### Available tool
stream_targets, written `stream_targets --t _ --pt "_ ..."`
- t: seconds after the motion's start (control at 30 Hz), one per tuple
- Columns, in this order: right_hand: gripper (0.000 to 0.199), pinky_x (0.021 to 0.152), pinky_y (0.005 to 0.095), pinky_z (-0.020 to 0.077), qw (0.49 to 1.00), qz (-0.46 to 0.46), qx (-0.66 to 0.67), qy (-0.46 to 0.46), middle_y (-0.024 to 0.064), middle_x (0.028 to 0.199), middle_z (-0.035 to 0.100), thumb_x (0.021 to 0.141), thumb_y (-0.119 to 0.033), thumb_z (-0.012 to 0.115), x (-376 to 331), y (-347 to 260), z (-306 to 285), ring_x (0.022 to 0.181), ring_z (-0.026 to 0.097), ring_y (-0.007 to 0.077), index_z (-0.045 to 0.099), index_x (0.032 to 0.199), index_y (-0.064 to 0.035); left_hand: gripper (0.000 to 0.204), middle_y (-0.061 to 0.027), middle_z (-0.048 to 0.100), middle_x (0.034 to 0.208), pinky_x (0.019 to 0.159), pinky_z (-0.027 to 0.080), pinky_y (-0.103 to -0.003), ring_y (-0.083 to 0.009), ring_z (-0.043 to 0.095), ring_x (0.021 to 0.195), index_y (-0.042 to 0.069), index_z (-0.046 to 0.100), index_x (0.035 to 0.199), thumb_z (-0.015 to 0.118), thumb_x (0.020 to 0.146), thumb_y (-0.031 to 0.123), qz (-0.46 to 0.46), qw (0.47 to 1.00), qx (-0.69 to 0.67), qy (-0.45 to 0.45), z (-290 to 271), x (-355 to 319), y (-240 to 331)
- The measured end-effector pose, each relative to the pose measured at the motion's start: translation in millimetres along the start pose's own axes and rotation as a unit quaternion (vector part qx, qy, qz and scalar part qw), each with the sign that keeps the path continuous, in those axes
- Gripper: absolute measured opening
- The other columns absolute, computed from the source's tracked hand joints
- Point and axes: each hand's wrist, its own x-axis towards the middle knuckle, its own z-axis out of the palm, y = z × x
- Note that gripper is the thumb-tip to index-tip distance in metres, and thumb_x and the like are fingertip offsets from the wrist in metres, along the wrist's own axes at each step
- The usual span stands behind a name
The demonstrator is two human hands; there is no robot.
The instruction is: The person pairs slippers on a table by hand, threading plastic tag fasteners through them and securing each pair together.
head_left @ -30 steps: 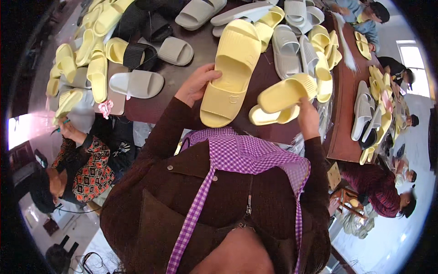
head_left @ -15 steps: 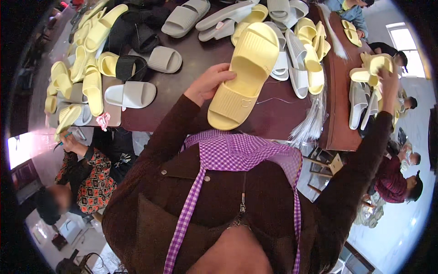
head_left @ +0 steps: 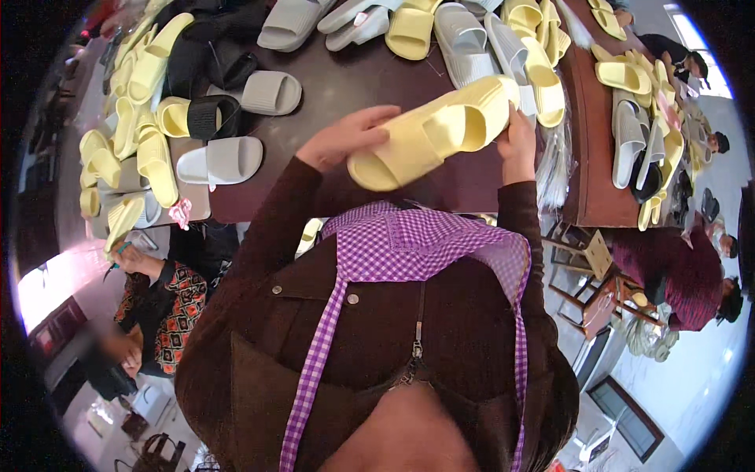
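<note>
My left grip and right grip: fingers curled round overlapping yellow slippers | tag on grey slipper, unreadable | more slippers crowd tabletop

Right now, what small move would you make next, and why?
Probably lower the yellow footwear (one slipper or an overlapping pair, I can't tell) onto the table: the left hand is at its left side, the right hand grips its right end, and bare tabletop shows just right of a grey slipper.
</note>
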Motion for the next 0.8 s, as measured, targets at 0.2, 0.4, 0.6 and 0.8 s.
stream_targets --t 0.2,0.4,0.6,0.8 --pt "0.023 0.07 0.033 0.0484 0.996 0.009 -0.029 0.086 0.013 0.09 0.06 0.086 -0.016 0.056 -3.8 52.9 -72.1 0.083 0.059 0.0218 0.055 0.093 0.0051 0.057 -0.0133 0.051 0.119 0.091 0.041 -0.029 -0.0195 0.051 0.108 -0.005 0.038 0.127 0.058 0.075 0.01 0.018 0.997 0.045 0.066 0.4 -17.1 -46.5" --pt "0.022 0.069 0.0341 0.0475 0.973 -0.047 0.021 0.225 0.0114 0.088 0.06 0.086 -0.017 0.055 -39.4 52.2 -90.0 0.081 0.059 0.0217 0.056 0.093 0.0036 0.041 -0.0105 0.059 0.103 0.08 0.046 -0.029 -0.0175 0.057 0.091 -0.003 0.051 0.113 0.058 0.075 0.01 -0.024 0.972 0.091 0.213 -22.7 -24.4 -46.0" --pt "0.016 0.064 0.0298 0.0472 0.972 -0.166 -0.013 0.168 0.0074 0.084 0.059 0.082 -0.016 0.055 -43.5 -11.5 -110.8 0.076 0.058 0.0178 0.057 0.088 -0.0007 0.036 -0.0081 0.06 0.095 0.076 0.046 -0.027 -0.0144 0.058 0.085 -0.001 0.055 0.108 0.061 0.075 0.014 -0.005 0.977 0.11 0.181 -47.1 -12.9 -5.1" --pt "0.029 0.072 0.0284 0.0471 0.894 -0.271 -0.354 0.05 0.0128 0.091 0.064 0.081 -0.018 0.059 -36.5 -31.5 -31.8 0.081 0.06 0.02 0.058 0.1 0.0039 0.037 -0.0085 0.061 0.091 0.076 0.046 -0.028 -0.0155 0.058 0.084 -0.001 0.056 0.106 0.064 0.075 0.018 0.006 0.964 0.246 0.102 -19.0 67.5 29.1"
